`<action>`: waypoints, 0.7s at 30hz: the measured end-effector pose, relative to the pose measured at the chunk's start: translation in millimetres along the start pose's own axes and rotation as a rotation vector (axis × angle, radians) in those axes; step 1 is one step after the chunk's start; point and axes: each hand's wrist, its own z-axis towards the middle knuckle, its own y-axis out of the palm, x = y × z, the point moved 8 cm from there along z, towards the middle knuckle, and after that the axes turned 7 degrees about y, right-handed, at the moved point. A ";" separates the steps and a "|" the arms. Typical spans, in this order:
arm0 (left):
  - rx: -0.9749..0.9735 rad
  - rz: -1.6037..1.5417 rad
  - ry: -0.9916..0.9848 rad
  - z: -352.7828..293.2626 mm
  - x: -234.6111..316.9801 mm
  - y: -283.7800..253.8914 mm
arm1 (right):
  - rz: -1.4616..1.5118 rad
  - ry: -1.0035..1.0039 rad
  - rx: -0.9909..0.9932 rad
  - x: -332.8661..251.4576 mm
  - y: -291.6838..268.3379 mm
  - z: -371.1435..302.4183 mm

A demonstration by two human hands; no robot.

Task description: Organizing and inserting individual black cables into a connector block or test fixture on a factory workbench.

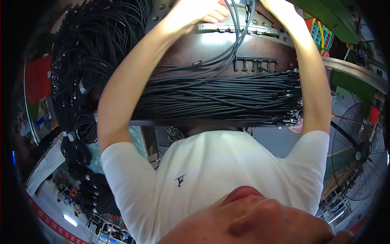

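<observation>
At the top edge, my left hand is bright and partly cut off, its fingers curled beside several black cables. Whatever lies in those fingers is hidden. My right hand reaches the same edge on the other side of the cables, its fingers out of the picture. The cables run down between my hands and bend left over the work surface. Below the hands lies a metal strip fixture with dark clips along it. A black comb-like holder stands nearer to me.
A thick layer of black cables with connector ends at the right covers the near part of the bench. Large cable bundles hang at the left. At the right are a black fan, a green frame and a tray with coloured parts.
</observation>
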 end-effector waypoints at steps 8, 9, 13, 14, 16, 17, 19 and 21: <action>-0.026 1.103 0.264 21.9 -24.1 -41.8 | -0.037 -0.001 -0.005 -9.4 9.9 -1.4; -0.024 1.125 0.272 25.0 -22.7 -41.8 | 0.019 0.004 0.041 -6.6 10.5 -1.5; -0.018 1.169 0.291 26.3 -20.3 -37.7 | 0.158 0.045 0.087 3.2 13.7 -1.8; -0.005 1.183 0.288 25.1 -19.0 -39.5 | 0.160 0.044 0.082 3.8 13.8 -0.9; 0.005 1.197 0.288 24.1 -17.9 -40.7 | -0.037 0.085 -0.098 10.4 27.4 4.8; 0.008 1.200 0.291 24.9 -17.6 -40.6 | -0.122 0.108 -0.044 13.4 29.1 5.2; 0.016 1.212 0.297 22.7 -16.5 -41.2 | -0.152 0.093 0.034 9.5 22.0 -4.8; 0.014 1.213 0.295 24.1 -20.5 -43.1 | 0.129 0.442 -0.132 20.4 15.6 -5.8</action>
